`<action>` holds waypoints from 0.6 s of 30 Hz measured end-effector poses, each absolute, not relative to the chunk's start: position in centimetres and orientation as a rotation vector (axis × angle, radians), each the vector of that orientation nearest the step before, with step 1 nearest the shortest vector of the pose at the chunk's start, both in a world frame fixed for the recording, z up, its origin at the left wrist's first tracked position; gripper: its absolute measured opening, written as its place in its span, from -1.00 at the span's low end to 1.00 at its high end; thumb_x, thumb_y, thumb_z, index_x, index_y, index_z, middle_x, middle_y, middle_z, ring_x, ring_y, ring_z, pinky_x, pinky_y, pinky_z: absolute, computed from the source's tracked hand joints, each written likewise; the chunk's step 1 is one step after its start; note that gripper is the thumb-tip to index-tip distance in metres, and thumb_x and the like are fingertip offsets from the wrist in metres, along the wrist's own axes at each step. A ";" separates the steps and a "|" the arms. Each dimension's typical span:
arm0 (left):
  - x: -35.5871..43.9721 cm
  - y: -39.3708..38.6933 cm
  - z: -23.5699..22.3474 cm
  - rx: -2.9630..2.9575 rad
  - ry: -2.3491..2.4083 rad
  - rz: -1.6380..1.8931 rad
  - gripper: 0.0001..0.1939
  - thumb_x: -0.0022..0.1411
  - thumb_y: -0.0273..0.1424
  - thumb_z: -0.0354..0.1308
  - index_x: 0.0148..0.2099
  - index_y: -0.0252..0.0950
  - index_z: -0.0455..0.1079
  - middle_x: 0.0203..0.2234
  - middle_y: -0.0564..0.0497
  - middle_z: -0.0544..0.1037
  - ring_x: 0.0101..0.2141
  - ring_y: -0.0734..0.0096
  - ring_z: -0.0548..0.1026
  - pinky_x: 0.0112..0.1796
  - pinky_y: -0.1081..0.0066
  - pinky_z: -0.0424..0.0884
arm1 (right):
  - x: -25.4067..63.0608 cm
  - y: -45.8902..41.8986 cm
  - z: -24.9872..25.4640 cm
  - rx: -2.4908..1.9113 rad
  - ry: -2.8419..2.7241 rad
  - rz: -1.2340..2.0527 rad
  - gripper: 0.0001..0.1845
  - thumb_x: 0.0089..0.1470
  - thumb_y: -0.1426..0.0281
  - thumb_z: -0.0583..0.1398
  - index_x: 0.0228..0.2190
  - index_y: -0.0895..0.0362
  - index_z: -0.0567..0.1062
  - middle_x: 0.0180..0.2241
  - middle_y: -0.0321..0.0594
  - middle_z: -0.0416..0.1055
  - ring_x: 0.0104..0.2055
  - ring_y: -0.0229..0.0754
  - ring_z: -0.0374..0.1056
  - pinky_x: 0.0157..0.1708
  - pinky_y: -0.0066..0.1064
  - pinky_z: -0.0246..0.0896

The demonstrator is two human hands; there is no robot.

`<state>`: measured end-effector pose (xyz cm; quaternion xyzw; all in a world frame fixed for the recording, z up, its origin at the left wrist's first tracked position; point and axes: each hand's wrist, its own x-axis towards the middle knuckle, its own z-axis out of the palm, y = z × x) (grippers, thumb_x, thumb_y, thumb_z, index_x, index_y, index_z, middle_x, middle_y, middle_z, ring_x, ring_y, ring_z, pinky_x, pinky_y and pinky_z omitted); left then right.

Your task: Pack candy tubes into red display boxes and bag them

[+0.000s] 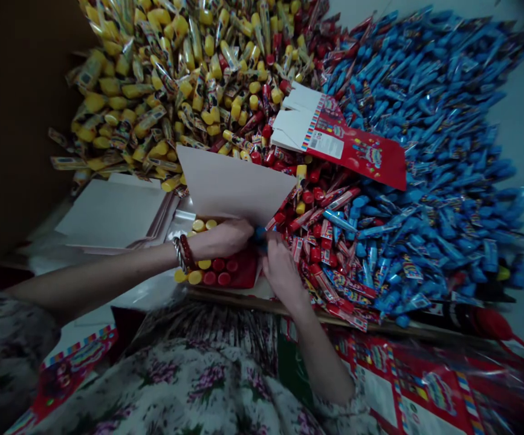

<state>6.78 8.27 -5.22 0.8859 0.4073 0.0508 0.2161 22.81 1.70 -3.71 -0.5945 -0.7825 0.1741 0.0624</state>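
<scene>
— Where are the two hands placed?
— The left hand (229,237) is stretched across the open red card box (247,275), its fingers curled downward near the foot of a tall white card flap (237,184). The right hand (284,270) is held at the box's right end, its fingers bent in toward those of the left.
— Is anything gripped?
— That cannot be told, as the fingertips of both hands are hidden; small blue plastic pieces (260,232) are seen between them.
— What is held in the box?
— Round yellow plastic caps (194,277) and round red plastic caps (223,278) are packed in rows, nearer the body than the left fingers and to their left.
— And farther out?
— Beyond the left fingers, yellow-capped wrapped tubes (121,87) are heaped. Red wrapped tubes (323,281) are piled just right of the right fingers, with blue wrapped tubes (425,121) farther right. Beyond both hands' fingers, a flattened red-and-white printed carton (361,154) is laid on the heap.
</scene>
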 end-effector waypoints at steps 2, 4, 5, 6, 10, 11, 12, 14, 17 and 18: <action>7.3 8.2 -5.4 2.452 1.154 0.074 -0.79 0.19 -0.56 -0.03 -0.39 -0.43 0.42 -0.49 -0.09 0.49 -0.51 0.43 0.30 -0.41 0.41 0.19 | 23.0 1.7 -3.8 -1.808 -2.340 0.556 -0.53 0.02 0.69 -0.03 0.00 0.25 0.25 -0.04 0.02 0.30 -0.03 -0.01 0.28 -0.06 -0.19 0.26; 7.9 8.4 -5.3 2.439 1.175 0.007 -0.78 0.20 -0.55 -0.04 -0.41 -0.42 0.40 -0.52 -0.08 0.46 -0.54 0.45 0.27 -0.44 0.40 0.18 | 22.9 1.9 -4.0 -1.806 -2.325 0.553 -0.51 0.00 0.69 -0.03 0.00 0.25 0.24 -0.04 0.04 0.30 -0.03 -0.02 0.29 -0.06 -0.20 0.26; 8.2 8.6 -5.1 2.429 1.192 -0.015 -0.77 0.21 -0.54 -0.05 -0.42 -0.42 0.39 -0.53 -0.08 0.46 -0.56 0.45 0.25 -0.45 0.40 0.18 | 22.8 2.1 -4.3 -1.807 -2.312 0.553 -0.50 -0.01 0.70 -0.03 0.00 0.26 0.23 -0.04 0.05 0.29 -0.03 -0.02 0.30 -0.07 -0.20 0.26; 8.5 8.8 -5.0 2.420 1.209 -0.031 -0.77 0.22 -0.55 -0.06 -0.42 -0.42 0.38 -0.52 -0.09 0.46 -0.55 0.46 0.26 -0.45 0.40 0.18 | 22.6 2.3 -4.5 -1.812 -2.293 0.553 -0.49 -0.02 0.70 -0.03 0.01 0.27 0.22 -0.04 0.06 0.28 -0.03 -0.02 0.31 -0.08 -0.20 0.27; 9.1 8.9 -4.7 2.406 1.242 -0.070 -0.76 0.23 -0.59 -0.10 -0.38 -0.43 0.38 -0.45 -0.15 0.49 -0.48 0.41 0.34 -0.41 0.40 0.23 | 22.0 2.9 -5.5 -1.844 -2.184 0.510 -0.46 -0.04 0.68 -0.01 0.03 0.29 0.17 0.00 0.11 0.23 0.02 0.03 0.28 -0.07 -0.19 0.28; 9.1 8.8 -4.8 2.407 1.242 -0.074 -0.75 0.24 -0.58 -0.11 -0.37 -0.43 0.38 -0.43 -0.16 0.49 -0.46 0.39 0.36 -0.40 0.39 0.24 | 22.0 2.9 -5.6 -1.847 -2.167 0.500 -0.44 -0.04 0.68 -0.01 0.05 0.28 0.16 0.02 0.12 0.22 0.04 0.04 0.26 -0.06 -0.18 0.27; 9.0 8.7 -5.0 2.410 1.240 -0.074 -0.76 0.24 -0.57 -0.11 -0.35 -0.44 0.39 -0.40 -0.18 0.50 -0.44 0.37 0.38 -0.38 0.38 0.26 | 22.0 2.9 -5.7 -1.848 -2.159 0.500 -0.42 -0.04 0.67 -0.01 0.07 0.28 0.14 0.02 0.12 0.21 0.05 0.04 0.25 -0.05 -0.17 0.27; 8.7 8.4 -5.1 2.419 1.230 -0.064 -0.79 0.26 -0.51 -0.08 -0.25 -0.45 0.39 -0.32 -0.21 0.50 -0.35 0.30 0.41 -0.31 0.35 0.29 | 22.3 2.8 -5.6 -1.849 -2.167 0.530 -0.38 -0.04 0.67 -0.01 0.10 0.27 0.10 0.04 0.13 0.20 0.05 0.03 0.26 -0.06 -0.17 0.27; 7.9 8.1 -4.2 2.383 1.266 0.029 -0.74 0.26 -0.43 -0.03 -0.06 -0.47 0.29 -0.19 -0.24 0.46 -0.20 0.21 0.42 -0.18 0.31 0.31 | 22.6 2.8 -5.3 -1.848 -2.214 0.585 -0.37 -0.04 0.65 0.01 0.11 0.28 0.10 0.04 0.14 0.19 0.05 0.03 0.26 -0.07 -0.18 0.28; 7.6 8.0 -3.5 2.341 1.291 0.094 -0.72 0.25 -0.44 -0.04 -0.02 -0.47 0.25 -0.18 -0.23 0.45 -0.18 0.22 0.41 -0.16 0.32 0.31 | 22.6 2.9 -5.2 -1.841 -2.231 0.591 -0.39 -0.04 0.65 0.01 0.10 0.29 0.11 0.04 0.14 0.19 0.05 0.04 0.26 -0.08 -0.19 0.28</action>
